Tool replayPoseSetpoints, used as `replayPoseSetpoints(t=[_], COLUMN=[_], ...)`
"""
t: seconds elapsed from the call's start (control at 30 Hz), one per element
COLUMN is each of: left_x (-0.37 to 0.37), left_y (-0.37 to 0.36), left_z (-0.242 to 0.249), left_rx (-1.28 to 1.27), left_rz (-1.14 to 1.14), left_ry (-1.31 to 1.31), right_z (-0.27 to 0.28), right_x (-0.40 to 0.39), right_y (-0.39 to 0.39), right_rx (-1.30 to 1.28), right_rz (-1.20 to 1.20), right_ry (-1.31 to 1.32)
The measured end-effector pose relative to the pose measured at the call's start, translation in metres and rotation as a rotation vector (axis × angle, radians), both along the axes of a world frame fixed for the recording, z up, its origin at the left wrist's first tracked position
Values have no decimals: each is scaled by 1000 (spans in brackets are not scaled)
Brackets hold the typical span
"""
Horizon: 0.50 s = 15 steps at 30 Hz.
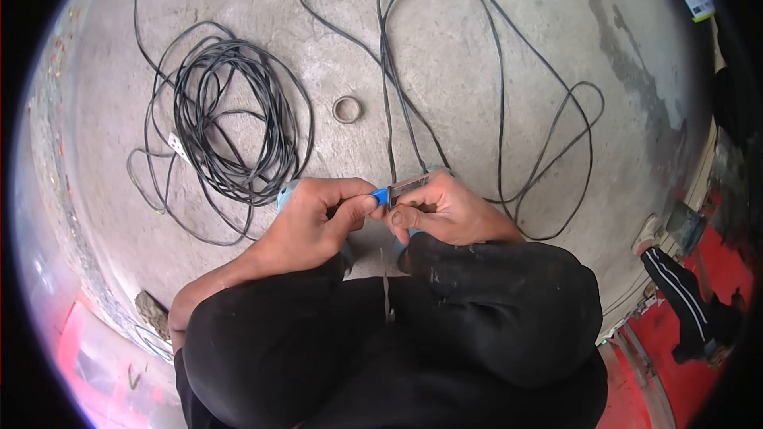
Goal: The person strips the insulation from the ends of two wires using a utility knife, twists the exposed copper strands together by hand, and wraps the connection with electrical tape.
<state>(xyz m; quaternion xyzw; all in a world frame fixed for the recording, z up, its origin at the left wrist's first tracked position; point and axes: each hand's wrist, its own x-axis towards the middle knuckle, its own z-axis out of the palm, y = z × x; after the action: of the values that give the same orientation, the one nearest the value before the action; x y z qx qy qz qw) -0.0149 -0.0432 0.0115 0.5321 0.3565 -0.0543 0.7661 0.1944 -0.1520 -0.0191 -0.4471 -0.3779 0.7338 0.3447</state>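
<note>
My left hand [322,218] is closed, thumb and forefinger pinching a small blue piece [381,196]. Right against that piece is a dark, narrow rectangular part [408,186], gripped in the bent fingers of my right hand [449,210]. Both hands meet in front of my knees, above the concrete floor. Black cable [389,111] runs down the floor toward my right hand, and its lower end is hidden behind the fingers. I cannot tell what kind of thing the blue and dark parts form.
A large coil of black cable [270,123] lies at left, with a white piece [176,145] at its edge. A roll of tape [346,110] sits between it and loose cable loops [588,123] at right. Another person's leg [677,294] shows at far right, near red flooring [727,258].
</note>
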Motion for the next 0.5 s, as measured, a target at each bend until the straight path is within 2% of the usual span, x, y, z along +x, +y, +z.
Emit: replayPoseSetpoints(t=[0.17, 0.23, 0.33, 0.5], left_x=[-9, -14, -19, -20], left_y=[6, 6, 7, 13], left_z=[8, 5, 4, 13], left_rx=[-66, -6, 2, -21], left_rz=[-16, -47, -30, -7], left_ry=[37, -31, -94, -81], right_z=[9, 7, 14, 17], right_x=[4, 0, 1, -11], right_y=[2, 1, 13, 21], right_rx=[-36, -39, 92, 130], right_rz=[34, 10, 112, 40], right_ry=[-72, -54, -112, -110])
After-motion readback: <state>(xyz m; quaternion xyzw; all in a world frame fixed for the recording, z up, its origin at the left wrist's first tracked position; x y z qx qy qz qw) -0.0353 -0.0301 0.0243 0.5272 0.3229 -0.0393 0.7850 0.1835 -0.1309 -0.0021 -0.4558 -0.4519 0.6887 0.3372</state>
